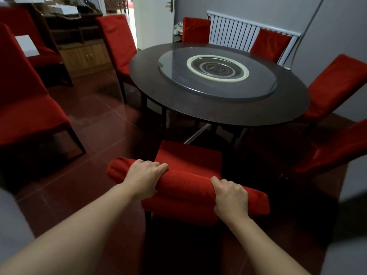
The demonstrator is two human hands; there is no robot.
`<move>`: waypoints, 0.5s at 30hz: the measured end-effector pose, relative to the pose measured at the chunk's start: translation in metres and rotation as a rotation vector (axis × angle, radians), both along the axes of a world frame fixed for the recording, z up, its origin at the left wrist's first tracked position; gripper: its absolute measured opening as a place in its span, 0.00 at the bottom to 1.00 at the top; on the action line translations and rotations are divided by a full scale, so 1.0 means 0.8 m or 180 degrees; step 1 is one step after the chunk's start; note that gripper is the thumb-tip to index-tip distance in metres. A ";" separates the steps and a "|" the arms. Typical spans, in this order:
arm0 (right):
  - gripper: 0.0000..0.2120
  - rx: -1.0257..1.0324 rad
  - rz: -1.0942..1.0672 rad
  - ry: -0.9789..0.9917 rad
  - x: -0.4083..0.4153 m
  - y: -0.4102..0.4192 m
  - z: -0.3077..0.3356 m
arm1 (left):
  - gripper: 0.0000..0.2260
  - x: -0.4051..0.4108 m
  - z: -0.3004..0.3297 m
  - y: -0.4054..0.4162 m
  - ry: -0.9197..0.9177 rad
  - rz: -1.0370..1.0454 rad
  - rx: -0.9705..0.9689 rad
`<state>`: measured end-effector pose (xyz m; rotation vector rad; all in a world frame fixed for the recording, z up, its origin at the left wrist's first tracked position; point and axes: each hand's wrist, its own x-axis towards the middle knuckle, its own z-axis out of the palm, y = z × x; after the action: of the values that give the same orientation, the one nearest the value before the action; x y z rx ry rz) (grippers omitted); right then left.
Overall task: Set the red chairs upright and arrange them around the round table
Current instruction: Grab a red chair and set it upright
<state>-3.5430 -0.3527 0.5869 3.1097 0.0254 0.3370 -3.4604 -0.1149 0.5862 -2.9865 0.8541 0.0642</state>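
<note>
Both hands — left hand (146, 176), right hand (230, 197) — grip the red chair (188, 183) backrest top; round tabletop (198, 108) just beyond.

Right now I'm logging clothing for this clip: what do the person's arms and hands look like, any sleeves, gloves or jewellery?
Both forearms are bare as far as the picture shows, with no sleeve on them. The left hand and right hand wear no gloves. No watch, bracelet or ring is visible.
</note>
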 end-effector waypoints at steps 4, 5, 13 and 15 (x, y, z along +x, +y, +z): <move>0.22 0.0048 0.0071 -0.0382 0.000 0.001 -0.011 | 0.16 -0.009 -0.005 -0.007 -0.0286 0.0192 -0.0014; 0.21 0.0058 0.0097 -0.0413 0.000 0.000 -0.014 | 0.16 -0.012 -0.007 -0.009 -0.0305 0.0227 -0.0039; 0.19 0.0052 0.0192 -0.0458 -0.001 -0.007 -0.017 | 0.16 -0.025 -0.009 -0.013 -0.0416 0.0354 -0.0264; 0.18 0.0088 0.0175 -0.0455 -0.005 -0.006 -0.016 | 0.17 -0.032 -0.011 -0.013 -0.0478 0.0310 -0.0251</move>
<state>-3.5470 -0.3578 0.5738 3.1075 0.1058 0.5645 -3.4862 -0.1250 0.5773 -3.0557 0.7115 -0.1933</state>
